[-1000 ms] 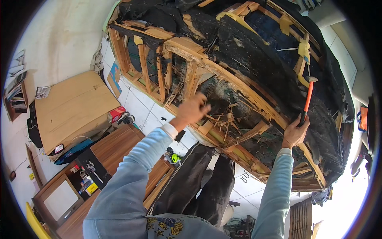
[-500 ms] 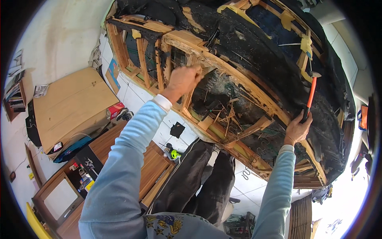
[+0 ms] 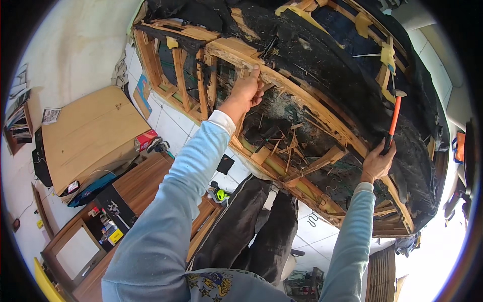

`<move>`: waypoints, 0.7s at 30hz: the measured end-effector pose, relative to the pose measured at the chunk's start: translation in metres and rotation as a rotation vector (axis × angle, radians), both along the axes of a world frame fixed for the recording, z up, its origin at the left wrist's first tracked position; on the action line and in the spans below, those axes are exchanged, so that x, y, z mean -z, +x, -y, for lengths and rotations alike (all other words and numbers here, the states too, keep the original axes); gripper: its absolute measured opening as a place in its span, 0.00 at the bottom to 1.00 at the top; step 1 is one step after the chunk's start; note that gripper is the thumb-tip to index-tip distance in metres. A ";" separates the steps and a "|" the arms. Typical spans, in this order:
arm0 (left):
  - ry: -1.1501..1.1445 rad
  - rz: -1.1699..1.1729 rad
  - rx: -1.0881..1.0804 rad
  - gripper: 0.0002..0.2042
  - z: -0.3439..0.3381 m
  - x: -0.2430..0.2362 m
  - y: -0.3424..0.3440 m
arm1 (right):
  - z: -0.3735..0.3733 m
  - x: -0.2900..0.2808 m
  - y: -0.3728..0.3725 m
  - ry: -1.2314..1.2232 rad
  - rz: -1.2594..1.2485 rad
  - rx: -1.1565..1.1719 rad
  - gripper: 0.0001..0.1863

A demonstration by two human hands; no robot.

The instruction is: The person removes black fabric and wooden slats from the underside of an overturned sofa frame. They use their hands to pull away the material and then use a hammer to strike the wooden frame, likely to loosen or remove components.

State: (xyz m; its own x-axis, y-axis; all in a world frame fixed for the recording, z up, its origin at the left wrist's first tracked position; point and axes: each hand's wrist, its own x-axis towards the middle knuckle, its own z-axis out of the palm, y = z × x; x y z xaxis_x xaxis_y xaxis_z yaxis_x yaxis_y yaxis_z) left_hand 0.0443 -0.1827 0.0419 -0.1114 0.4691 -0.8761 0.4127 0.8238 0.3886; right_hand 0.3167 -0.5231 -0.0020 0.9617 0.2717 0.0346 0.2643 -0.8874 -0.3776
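The wooden frame of a sofa or similar seat, stripped open, fills the upper middle, with black torn fabric [image 3: 322,75] along its far side. My left hand [image 3: 245,93] is at its splintered wooden rail [image 3: 297,93], the thumb pressed on the damaged wood and the other fingers curled below it. Whether a loose splinter is in the grip, I cannot tell. In my right hand [image 3: 378,163] is a hammer [image 3: 394,121] with an orange and black handle, head pointing away from me. That hand rests by the right part of the same rail.
Broken wood splinters [image 3: 289,146] and wire springs lie inside the frame. A loose coil spring [image 3: 314,214] hangs at its near edge. To the left are a large cardboard-covered box [image 3: 95,136] and a brown wooden cabinet [image 3: 143,186]. A green-and-black tool [image 3: 220,194] lies near my legs.
My left hand has moved right and slightly away from me, going from a fist to a thumb laid on the rail. My right hand and the hammer have hardly moved.
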 end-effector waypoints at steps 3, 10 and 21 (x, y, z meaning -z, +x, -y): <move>0.062 -0.021 0.076 0.21 0.002 0.003 0.000 | -0.002 -0.004 0.000 -0.010 -0.013 0.009 0.22; 0.316 0.086 0.291 0.19 0.003 0.023 -0.019 | 0.004 0.002 0.002 -0.023 0.020 -0.005 0.23; 0.308 0.234 0.834 0.09 0.045 -0.013 -0.045 | -0.001 -0.002 -0.001 -0.041 0.010 0.019 0.23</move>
